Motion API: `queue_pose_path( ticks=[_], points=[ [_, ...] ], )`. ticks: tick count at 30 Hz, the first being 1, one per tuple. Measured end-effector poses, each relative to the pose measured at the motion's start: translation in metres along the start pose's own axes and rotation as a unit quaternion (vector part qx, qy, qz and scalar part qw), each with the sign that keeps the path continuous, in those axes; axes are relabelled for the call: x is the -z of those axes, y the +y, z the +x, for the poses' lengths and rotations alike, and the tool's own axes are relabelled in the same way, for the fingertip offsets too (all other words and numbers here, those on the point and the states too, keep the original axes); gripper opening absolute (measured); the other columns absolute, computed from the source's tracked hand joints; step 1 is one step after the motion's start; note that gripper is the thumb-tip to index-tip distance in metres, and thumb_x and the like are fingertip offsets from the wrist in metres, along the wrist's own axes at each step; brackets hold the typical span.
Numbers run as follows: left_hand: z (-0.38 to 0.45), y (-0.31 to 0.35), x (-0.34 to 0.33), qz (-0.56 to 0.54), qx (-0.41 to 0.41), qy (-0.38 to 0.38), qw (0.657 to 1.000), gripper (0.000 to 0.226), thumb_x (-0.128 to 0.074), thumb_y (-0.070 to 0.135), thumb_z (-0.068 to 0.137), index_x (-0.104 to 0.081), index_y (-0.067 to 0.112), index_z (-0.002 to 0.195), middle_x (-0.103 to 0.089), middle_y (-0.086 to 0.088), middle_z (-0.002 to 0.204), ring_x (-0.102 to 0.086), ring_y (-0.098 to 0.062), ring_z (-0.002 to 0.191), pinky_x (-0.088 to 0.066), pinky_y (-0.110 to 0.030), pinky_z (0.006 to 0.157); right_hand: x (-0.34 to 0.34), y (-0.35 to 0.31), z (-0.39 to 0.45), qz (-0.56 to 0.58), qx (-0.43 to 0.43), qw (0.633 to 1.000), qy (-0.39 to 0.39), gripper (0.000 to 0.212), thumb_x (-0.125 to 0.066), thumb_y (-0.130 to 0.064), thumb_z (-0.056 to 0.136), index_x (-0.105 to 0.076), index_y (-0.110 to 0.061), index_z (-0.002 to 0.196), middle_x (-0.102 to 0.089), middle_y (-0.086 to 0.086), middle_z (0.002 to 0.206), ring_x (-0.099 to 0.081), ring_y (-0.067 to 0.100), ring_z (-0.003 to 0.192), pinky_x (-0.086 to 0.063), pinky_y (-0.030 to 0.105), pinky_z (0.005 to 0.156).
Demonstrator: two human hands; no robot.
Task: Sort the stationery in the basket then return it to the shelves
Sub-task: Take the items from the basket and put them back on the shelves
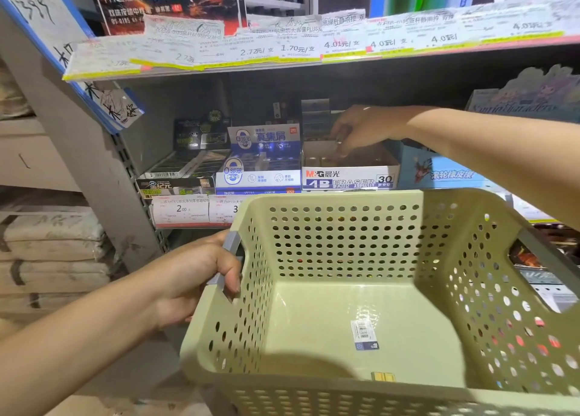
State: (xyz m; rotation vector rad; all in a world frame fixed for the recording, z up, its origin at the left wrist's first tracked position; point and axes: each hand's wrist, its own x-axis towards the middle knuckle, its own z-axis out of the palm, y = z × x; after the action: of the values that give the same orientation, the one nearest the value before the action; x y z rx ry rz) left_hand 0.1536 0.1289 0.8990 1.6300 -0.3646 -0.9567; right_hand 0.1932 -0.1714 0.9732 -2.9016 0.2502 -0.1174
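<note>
1. your left hand (201, 277) is gripping the grey handle (228, 263) on the left wall of the pale green basket (329, 393), fingers curled round it, and you are holding the basket up in front of the shelves.
2. your right hand (361, 129) is reaching into the white 4b eraser box (348, 177) on the middle shelf (194, 224), fingers pointing down into its open top; i cannot tell whether they are pinching anything.
3. the basket is showing a small barcode label (364, 334) stuck on its floor and a little yellow item (383, 376) lying against the near wall.
4. a blue and white eraser box (260, 170) is sitting just left of the 4b box, touching it, and a black box (179, 177) is sitting further left.
5. price tags (180, 211) are hanging along the shelf edge behind the basket rim, and more paper tags are lining the upper shelf (314, 54).
</note>
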Motion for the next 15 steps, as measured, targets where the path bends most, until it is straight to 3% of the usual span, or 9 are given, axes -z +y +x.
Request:
queue_pose_path(
  ticks=[4, 8, 15],
  points=[
    [-0.0033, -0.0008, -0.0018, 0.006, -0.01, -0.02, 1.0, 0.057, -0.04, -0.014, 0.048, -0.064, 0.014, 0.092, -0.059, -0.011, 0.051, -0.054, -0.023, 0.04, -0.049, -0.03, 0.054, -0.0023, 0.0016, -0.0028, 0.018, -0.008, 1.0, -0.008, 0.041, -0.066, -0.024, 0.084, -0.058, -0.013, 0.122, -0.056, 0.004, 0.121, -0.048, 0.017, 0.098, -0.037, 0.026, 0.082],
    [-0.0038, -0.0018, -0.0017, 0.005, -0.017, -0.025, 1.0, 0.064, -0.039, -0.01, 0.042, -0.065, 0.014, 0.095, -0.059, -0.013, 0.054, -0.054, -0.024, 0.041, -0.05, -0.029, 0.05, -0.0018, 0.0016, -0.0046, 0.014, -0.016, 0.999, -0.024, 0.043, -0.065, -0.023, 0.087, -0.054, -0.012, 0.127, -0.053, 0.004, 0.129, -0.046, 0.016, 0.101, -0.036, 0.026, 0.086],
    [-0.0054, -0.0006, -0.0015, 0.0, -0.02, -0.043, 0.999, 0.059, -0.04, -0.01, 0.041, -0.07, 0.018, 0.084, -0.059, -0.014, 0.057, -0.053, -0.024, 0.04, -0.05, -0.028, 0.051, -0.0023, -0.0043, -0.0063, -0.066, -0.005, 0.998, -0.02, 0.039, -0.065, -0.014, 0.086, -0.057, -0.013, 0.124, -0.054, 0.005, 0.126, -0.046, 0.015, 0.094, -0.038, 0.024, 0.079]
  ],
)
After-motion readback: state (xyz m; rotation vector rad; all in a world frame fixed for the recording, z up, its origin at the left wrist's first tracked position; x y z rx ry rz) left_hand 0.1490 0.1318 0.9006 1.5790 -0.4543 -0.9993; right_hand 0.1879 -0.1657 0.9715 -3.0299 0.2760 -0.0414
